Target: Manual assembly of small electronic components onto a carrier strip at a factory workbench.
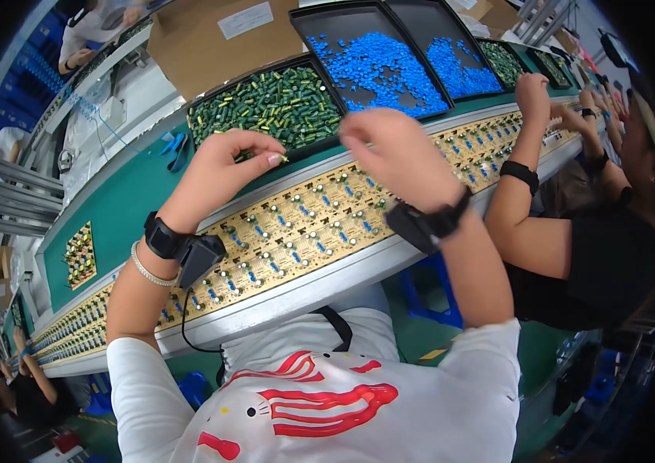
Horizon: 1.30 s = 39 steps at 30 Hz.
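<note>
My left hand (228, 168) is in a pinch at the near edge of a black tray (340, 99) full of green capacitors (265, 108). A small yellow-green end of a capacitor (284, 159) shows at its thumb and fingertips. To its right, my right hand (403, 150) hangs over the far row of circuit boards (319, 220), by the tray's right corner. Its fingers are curled and smeared by motion, so whether they hold anything cannot be made out. Both hands are above the boards, which carry upright capacitors and blue parts.
Two black trays of blue components (381, 73) (458, 69) stand behind. A cardboard box (211, 46) is at the back. Blue-handled cutters (178, 150) and a separate board (80, 256) lie on the green mat (123, 204). A co-worker's arm (532, 162) reaches over the line at right.
</note>
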### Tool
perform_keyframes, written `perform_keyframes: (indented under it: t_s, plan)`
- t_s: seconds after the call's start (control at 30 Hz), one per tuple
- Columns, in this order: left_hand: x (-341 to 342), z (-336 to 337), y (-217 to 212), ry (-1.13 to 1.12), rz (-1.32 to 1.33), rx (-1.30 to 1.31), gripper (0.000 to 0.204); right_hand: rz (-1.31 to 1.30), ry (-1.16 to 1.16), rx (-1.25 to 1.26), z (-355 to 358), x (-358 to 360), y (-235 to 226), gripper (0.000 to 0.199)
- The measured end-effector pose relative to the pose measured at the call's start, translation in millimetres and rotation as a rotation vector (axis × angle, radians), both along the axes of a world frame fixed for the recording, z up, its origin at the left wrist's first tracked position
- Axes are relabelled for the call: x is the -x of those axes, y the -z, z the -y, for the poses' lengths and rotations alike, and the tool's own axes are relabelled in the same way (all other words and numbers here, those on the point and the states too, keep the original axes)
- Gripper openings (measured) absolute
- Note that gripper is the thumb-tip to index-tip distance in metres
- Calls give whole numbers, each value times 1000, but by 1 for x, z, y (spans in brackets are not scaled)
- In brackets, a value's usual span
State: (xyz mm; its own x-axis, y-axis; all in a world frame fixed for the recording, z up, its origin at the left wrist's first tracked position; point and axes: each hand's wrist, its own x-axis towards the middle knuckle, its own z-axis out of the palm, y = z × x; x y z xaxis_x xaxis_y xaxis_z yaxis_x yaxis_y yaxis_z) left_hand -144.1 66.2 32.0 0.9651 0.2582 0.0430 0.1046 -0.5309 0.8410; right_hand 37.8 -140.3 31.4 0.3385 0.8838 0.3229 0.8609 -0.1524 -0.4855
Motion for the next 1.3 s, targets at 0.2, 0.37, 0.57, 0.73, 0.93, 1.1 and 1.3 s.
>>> perform_keyframes:
  t_s: [0.2, 0.37, 0.57, 0.73, 0.93, 1.1, 1.3]
  plan:
    - [2, 11, 3, -24, 106, -197, 17, 65, 61, 32, -103, 9, 56, 15]
    - [5, 3, 7, -156, 89, -137, 18, 55, 50, 115, -108, 11, 47, 12]
    - [-22, 21, 4, -7, 116, -267, 17, 78, 174, -188, -38, 1, 16, 13]
    - [-71, 61, 4, 186, 176, -246, 17, -245, 257, -430, 75, 50, -1, 9]
    - [-145, 112, 23, 406, 203, -266, 18, -538, 308, -369, 133, 75, 52, 11]
    - [-180, 127, 40, 420, 225, -466, 13, -472, 350, -357, 148, 60, 48, 11]
    - [-186, 136, 47, 417, 229, -584, 10, -502, 394, -398, 160, 49, 53, 10]
